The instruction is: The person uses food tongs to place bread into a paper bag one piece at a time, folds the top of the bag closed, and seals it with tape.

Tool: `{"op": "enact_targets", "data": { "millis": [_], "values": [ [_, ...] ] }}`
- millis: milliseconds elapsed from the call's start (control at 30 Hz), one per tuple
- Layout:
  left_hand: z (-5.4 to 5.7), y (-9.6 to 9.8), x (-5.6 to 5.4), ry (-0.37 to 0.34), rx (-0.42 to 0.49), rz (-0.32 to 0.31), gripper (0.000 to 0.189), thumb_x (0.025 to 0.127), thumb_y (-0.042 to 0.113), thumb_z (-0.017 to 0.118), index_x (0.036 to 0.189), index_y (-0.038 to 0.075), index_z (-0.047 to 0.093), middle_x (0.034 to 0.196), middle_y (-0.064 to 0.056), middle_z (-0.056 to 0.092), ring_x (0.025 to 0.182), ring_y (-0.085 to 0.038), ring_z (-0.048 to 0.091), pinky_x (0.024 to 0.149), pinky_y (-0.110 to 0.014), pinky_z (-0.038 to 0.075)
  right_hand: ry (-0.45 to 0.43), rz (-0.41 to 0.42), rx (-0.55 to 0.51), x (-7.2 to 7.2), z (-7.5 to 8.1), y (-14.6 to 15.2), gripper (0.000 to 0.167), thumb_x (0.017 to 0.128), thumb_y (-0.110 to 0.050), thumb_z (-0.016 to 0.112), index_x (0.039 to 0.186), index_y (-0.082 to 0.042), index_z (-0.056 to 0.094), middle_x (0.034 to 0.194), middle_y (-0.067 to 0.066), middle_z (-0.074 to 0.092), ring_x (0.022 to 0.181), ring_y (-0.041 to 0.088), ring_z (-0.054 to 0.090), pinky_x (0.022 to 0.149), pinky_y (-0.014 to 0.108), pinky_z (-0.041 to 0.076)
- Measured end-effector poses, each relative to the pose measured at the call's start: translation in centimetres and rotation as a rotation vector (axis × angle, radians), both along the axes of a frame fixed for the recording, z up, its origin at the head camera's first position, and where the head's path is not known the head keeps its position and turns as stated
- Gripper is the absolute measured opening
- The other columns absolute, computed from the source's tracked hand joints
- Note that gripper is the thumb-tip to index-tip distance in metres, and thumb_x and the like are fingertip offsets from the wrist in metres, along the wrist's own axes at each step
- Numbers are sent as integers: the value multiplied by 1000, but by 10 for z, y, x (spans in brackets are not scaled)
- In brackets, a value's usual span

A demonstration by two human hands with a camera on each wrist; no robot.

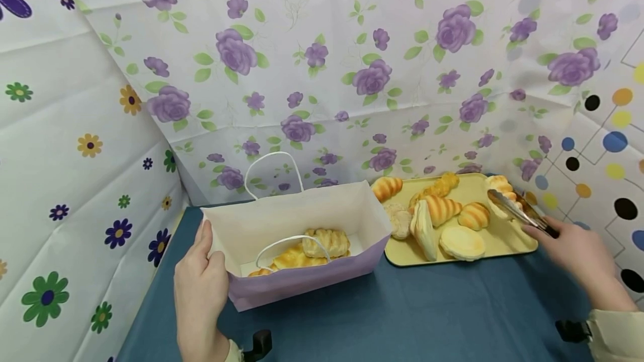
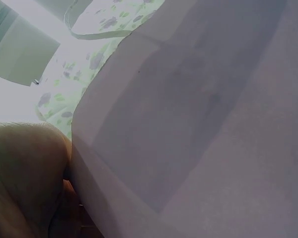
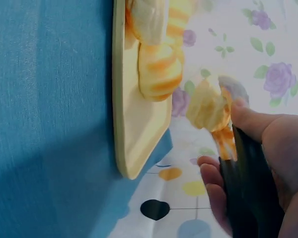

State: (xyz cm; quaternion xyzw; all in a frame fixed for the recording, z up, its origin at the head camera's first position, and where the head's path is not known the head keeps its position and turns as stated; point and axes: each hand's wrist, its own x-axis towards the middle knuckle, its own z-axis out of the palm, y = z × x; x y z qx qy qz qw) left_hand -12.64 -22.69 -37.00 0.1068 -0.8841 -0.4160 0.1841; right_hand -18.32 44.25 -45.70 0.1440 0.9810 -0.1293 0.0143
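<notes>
My left hand [image 1: 198, 289] grips the left edge of a lilac paper bag [image 1: 307, 286], thumb toward me. The bag lies open toward me with two white string handles; inside are a lattice-topped pastry [image 1: 332, 242] and other yellow breads [image 1: 292, 260]. In the right wrist view the fingers of my right hand [image 3: 288, 153] wrap the black handles of metal tongs [image 3: 253, 183]. A pale, ridged bread roll [image 3: 206, 109] is between the tongs' tips, over the right end of the tray [image 1: 508, 239].
The yellow tray holds several breads, among them a striped roll [image 1: 474, 216], a round flat pastry [image 1: 462, 243] and a long split bun [image 1: 424, 230]. It stands right of the bag on a blue tablecloth [image 1: 427, 312]. Flowered sheets [image 1: 322, 99] hang behind and beside the table.
</notes>
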Motion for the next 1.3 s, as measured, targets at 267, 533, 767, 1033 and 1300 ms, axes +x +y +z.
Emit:
{"op": "enact_targets", "data": {
  "millis": [267,533,767,1033,1300],
  "values": [
    [-2,-1,0,12,-14,-10,55,107,11,39,162,6,41,168,-1,38,150,-38,44,46,-34,34,109,165,101,0,11,-21,105,98,-78,52,161,5,39,76,21,62,55,29,56,47,46,41],
    [-2,0,-1,-5,-17,-14,56,108,13,36,163,8,40,168,0,38,79,-33,61,44,-34,34,206,247,168,-2,25,-38,92,100,-72,55,162,-4,45,76,13,63,54,26,54,43,41,38],
    [-1,0,0,4,-22,-12,56,107,13,36,163,8,41,168,0,38,84,-35,63,47,-35,35,478,438,308,-6,33,-52,68,93,-49,80,148,-11,64,111,23,75,70,35,67,43,45,43],
    [-1,-3,2,-17,-8,-4,56,107,14,35,163,9,40,169,0,37,111,-43,65,50,-37,36,757,620,351,-17,53,-74,91,101,-80,28,145,-11,68,82,9,68,48,17,44,39,33,28],
    [-2,-6,1,6,-2,-8,56,107,11,38,163,8,41,168,1,38,155,-31,35,71,-43,42,842,718,345,-23,88,-100,89,103,-78,28,142,-10,71,103,18,77,61,33,62,40,40,38]
  ]
}}
